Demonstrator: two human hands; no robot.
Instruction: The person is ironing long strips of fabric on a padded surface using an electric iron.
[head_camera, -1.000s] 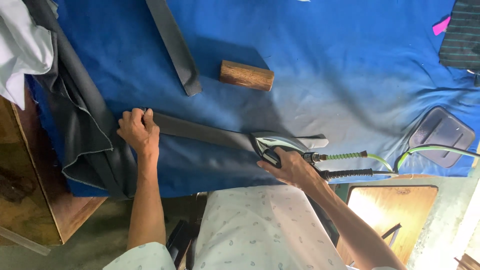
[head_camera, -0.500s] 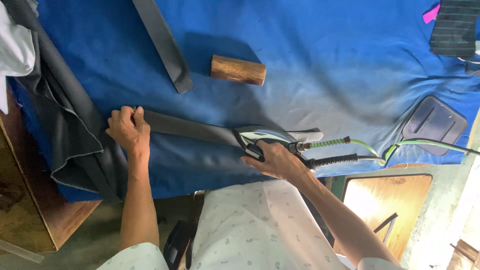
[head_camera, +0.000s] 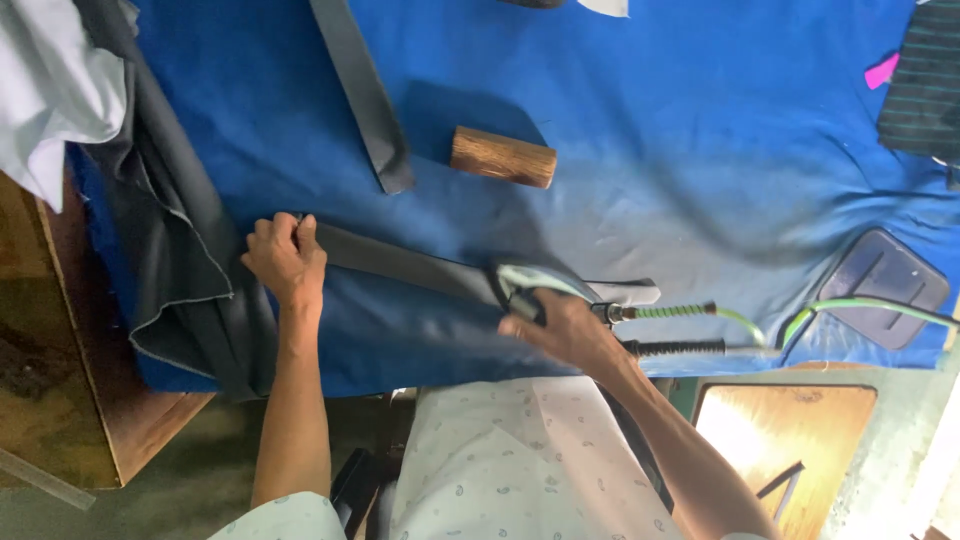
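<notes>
Blue cloth (head_camera: 680, 130) covers the whole worktop, creased in places and shaded darker toward the near edge, where it hangs over a wooden bench (head_camera: 90, 400).

On it lies a long strip (head_camera: 400, 265) of dark grey fabric, flat and narrow, with straight edges and a smooth, dull face. It runs slantwise from the left hand (head_camera: 285, 260) to the iron (head_camera: 535, 285).

The left hand presses down on the far end of the strip, fingers curled together over the edge, pinning it to the cloth. Left of that hand a heap of the same dark fabric (head_camera: 170, 250) spills off the cloth, its pale stitched hem showing. Farther left of the heap sits a bundle of white fabric (head_camera: 50, 90).

The right hand (head_camera: 570, 325) is clamped on the handle of the iron, which has a pale, light-green body and rests on the strip's other end. A pale piece (head_camera: 625, 293) pokes out from beneath it. Two hoses (head_camera: 670, 330) leave the iron's back, one with a green coil, one black, and a green tube runs on to a grey pad (head_camera: 885, 290) well right of the iron.

Beyond the strip, a wooden block (head_camera: 503, 157), short and round, lies on its side. Just left of the block is a second strip (head_camera: 365, 95), dark and slanted. Far right of the block lie a striped dark cloth (head_camera: 920, 80) and a pink scrap (head_camera: 880, 72).
</notes>
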